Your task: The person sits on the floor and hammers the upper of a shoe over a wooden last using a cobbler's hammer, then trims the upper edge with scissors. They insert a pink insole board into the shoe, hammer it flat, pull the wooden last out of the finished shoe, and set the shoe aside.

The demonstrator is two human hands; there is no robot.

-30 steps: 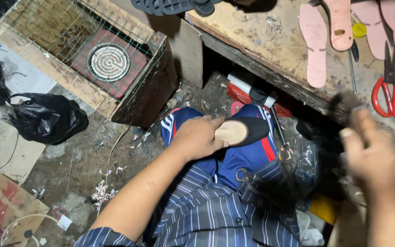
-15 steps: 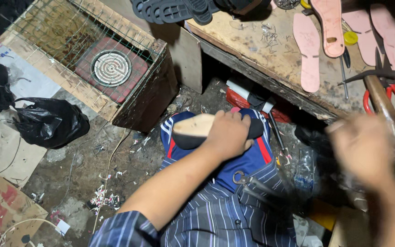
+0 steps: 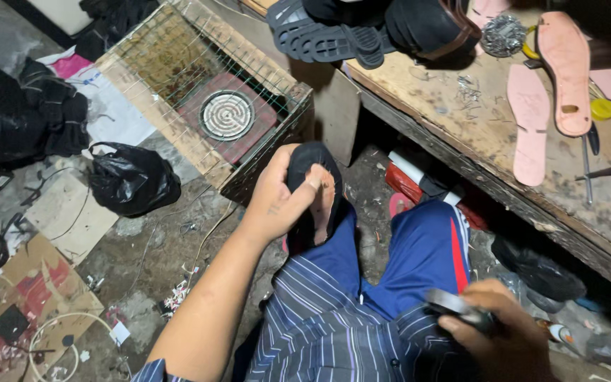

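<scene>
Two hands busy: left hand (image 3: 277, 205) grasps shoe (image 3: 314, 194) at frame centre over knee, right hand (image 3: 503, 339) clenched on dark tool (image 3: 461, 311) lower right; likely sole work, next needing tool brought to sole.

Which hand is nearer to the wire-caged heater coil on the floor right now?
Left. The left hand, gripping a dark shoe, sits just beside the corner of the caged heater coil. The right hand, holding a dark tool, is low by the lap, far from it.
</scene>
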